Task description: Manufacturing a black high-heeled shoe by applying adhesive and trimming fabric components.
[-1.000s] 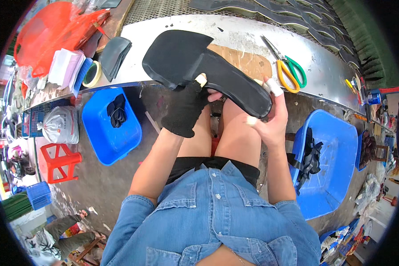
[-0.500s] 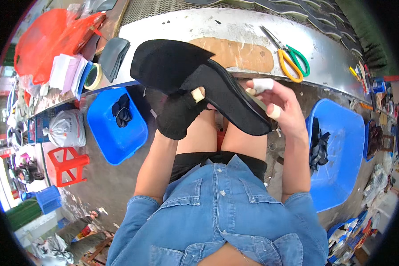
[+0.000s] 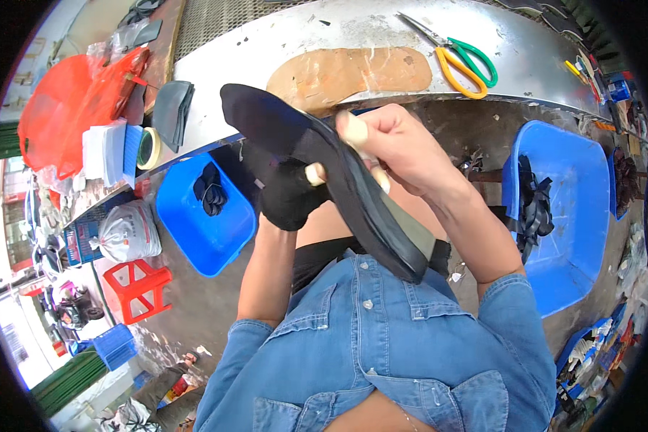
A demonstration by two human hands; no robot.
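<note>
A black wedge slipper (image 3: pixel 363 194) is held over my lap, tilted, its broad front toward the bench and its heel toward my shirt. The greyish side of its thick sole shows on the right. My left hand (image 3: pixel 291 191), in a black glove with a pale wrap on the thumb, is closed round the slipper's left side; its other fingers are hidden underneath. My right hand (image 3: pixel 403 147), bare with pale finger wraps, is closed against the right edge near the middle. Whether it pinches a small piece there I cannot make out.
On the metal bench (image 3: pixel 230 50) lie a tan sole-shaped board (image 3: pixel 349 75) and scissors (image 3: pixel 457 61) with yellow and green handles. A tape roll (image 3: pixel 149 149) and red bag (image 3: pixel 68 115) sit left. Blue bins (image 3: pixel 207 245) (image 3: pixel 561 266) with black pieces flank me; a red stool (image 3: pixel 137 291) stands left.
The slipper has turned, its heel swinging down toward my shirt. My right hand has moved from the heel end up and left to the slipper's middle edge. The view has shifted slightly.
</note>
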